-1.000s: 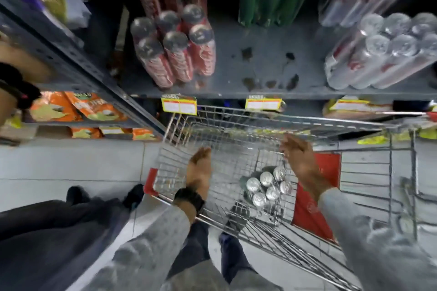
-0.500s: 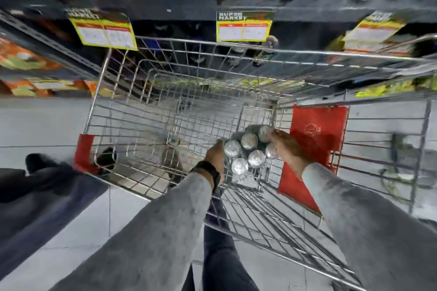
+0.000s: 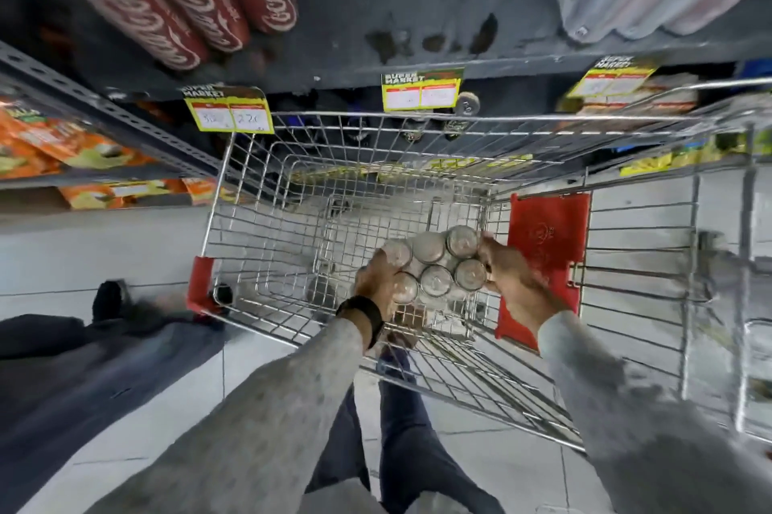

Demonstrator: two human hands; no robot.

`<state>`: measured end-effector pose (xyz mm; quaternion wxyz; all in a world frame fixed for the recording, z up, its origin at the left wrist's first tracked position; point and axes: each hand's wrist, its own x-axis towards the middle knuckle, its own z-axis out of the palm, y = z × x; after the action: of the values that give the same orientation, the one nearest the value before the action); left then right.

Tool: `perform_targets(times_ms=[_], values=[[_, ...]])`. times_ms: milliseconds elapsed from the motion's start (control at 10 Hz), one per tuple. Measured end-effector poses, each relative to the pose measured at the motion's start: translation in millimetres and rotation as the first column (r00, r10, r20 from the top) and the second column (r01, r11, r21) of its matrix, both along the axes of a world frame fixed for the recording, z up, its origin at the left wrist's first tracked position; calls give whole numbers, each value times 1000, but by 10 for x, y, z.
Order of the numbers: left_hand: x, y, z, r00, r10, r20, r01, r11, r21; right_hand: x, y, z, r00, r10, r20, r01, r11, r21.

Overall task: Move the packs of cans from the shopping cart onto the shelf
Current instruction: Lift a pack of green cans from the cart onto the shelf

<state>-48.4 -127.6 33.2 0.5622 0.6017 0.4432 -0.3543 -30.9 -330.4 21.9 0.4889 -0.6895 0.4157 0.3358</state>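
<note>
- Six-pack of cans (image 3: pixel 434 268) sat low inside the wire shopping cart (image 3: pixel 259 196), silver tops up.
- Left hand (image 3: pixel 376 279) clamped its 9 o'clock side; right hand (image 3: pixel 507 277) clamped the 3 o'clock side.
- Red Coca-Cola cans (image 3: pixel 184 0) lay on the grey shelf (image 3: pixel 417 12) at 12 o'clock.

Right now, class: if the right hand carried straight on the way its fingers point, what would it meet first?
The right hand points leftward into the pack of cans, which it already touches. Beyond the pack is the left hand.
</note>
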Motion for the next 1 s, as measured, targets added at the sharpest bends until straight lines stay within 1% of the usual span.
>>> perform_targets(times_ms=[100, 200, 300, 400, 500, 600, 700, 800, 900, 1000], values=[[48, 154, 555, 996, -73, 54, 67, 992, 107, -64, 71, 437, 999, -31, 36, 31, 999, -18], [111, 300, 1139, 984, -108, 144, 69, 965, 254, -3, 221, 1331, 992, -24, 125, 23, 1000, 6], [222, 456, 1642, 972, -102, 210, 47, 967, 251, 108, 199, 1753, 974, 17, 225, -18, 1000, 6], [446, 590, 2128, 927, -55, 372, 15, 994, 110, 313, 204, 2311, 942, -74, 327, 51, 996, 79], [767, 664, 2517, 856, -32, 516, 48, 999, -18, 596, 236, 2758, 902, -64, 428, 44, 997, 57], [1152, 679, 2706, 809, -8, 588, 33, 999, -31, 1081, 258, 3005, 858, -28, 513, 13, 999, 32], [1568, 647, 2733, 787, 4, 617, 16, 1000, -27, 1656, 348, 3116, 837, 47, 545, -35, 999, -32], [1929, 561, 2652, 802, 68, 594, -31, 997, -73, 2227, 403, 3056, 824, 119, 553, -81, 992, -93], [2148, 465, 2524, 800, 144, 582, -82, 988, -132, 2649, 455, 3006, 834, 188, 519, -126, 980, -152], [2271, 373, 2438, 812, 152, 563, -85, 986, -144, 2933, 453, 2870, 839, 225, 496, -156, 972, -178]])
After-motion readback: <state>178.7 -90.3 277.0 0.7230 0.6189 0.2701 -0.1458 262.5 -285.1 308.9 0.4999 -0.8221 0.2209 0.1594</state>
